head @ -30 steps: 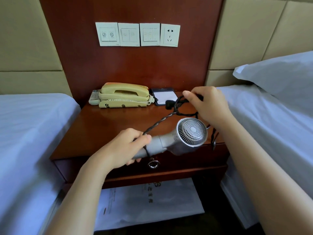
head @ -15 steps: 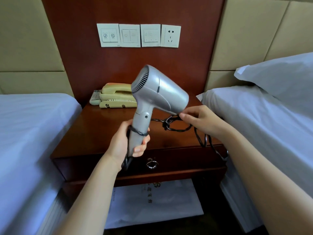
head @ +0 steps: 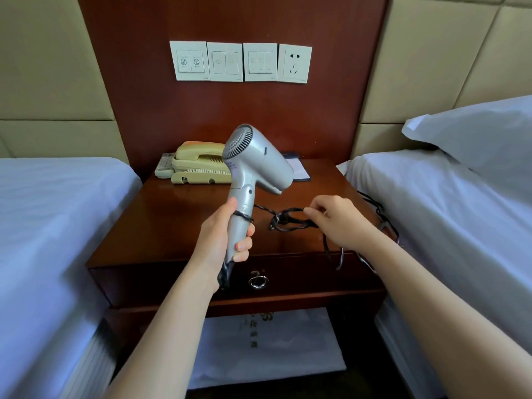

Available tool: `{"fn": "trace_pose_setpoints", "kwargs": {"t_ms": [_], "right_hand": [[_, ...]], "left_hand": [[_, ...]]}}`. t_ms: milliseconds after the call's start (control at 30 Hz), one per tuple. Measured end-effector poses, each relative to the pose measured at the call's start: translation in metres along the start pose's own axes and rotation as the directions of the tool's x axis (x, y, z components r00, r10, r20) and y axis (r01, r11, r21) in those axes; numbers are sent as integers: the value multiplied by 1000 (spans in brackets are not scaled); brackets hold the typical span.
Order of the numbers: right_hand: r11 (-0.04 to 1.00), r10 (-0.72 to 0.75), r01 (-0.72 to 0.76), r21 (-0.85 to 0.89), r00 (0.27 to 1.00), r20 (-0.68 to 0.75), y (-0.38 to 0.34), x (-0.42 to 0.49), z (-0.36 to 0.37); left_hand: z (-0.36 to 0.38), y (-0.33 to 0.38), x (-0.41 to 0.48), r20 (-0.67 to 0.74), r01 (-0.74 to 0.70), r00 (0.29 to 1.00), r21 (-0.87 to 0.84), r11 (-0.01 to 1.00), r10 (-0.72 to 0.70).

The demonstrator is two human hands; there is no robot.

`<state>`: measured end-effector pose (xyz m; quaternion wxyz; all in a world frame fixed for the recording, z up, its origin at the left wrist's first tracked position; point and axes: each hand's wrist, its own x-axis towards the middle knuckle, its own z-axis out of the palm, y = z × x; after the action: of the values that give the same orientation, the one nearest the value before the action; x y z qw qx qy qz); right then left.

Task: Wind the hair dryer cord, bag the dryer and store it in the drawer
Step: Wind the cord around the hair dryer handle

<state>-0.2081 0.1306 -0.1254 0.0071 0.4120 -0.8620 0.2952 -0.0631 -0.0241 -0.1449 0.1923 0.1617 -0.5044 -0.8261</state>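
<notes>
Upright dryer (head: 256, 165), left hand (head: 221, 240) (cord (head: 285, 221), right hand (head: 339, 223))

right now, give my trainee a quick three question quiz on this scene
1. True or false: the drawer is open.
2. Which hand grips the hair dryer by its handle? A. left hand B. right hand C. both
3. Fill in: the right hand pinches the black ____.
Key: 1 false, it is closed. 2 A. 3 cord.

Upright silver hair dryer (head: 253, 159), black cord (head: 288, 218) trailing
</notes>
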Motion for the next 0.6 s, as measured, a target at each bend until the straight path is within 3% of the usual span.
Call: {"fn": "trace_pose_setpoints", "kwargs": {"t_ms": [200,467,533,600], "right_hand": [[982,139,-163,-90,963,-229,9,9,6],[949,295,-314,-4,896,-331,14,24,6],[946,295,-323,-38,900,-321,12,22,10],[957,174,-232,-174,939,-296,11,19,19]], "left_hand": [[-3,3,3,11,6,1000,-96,995,-5],[3,5,5,1,-44,999,-96,994,44],[2,7,6,-7,-37,999,-62,997,37],[-1,6,7,-30,-29,999,-14,999,29]]}}
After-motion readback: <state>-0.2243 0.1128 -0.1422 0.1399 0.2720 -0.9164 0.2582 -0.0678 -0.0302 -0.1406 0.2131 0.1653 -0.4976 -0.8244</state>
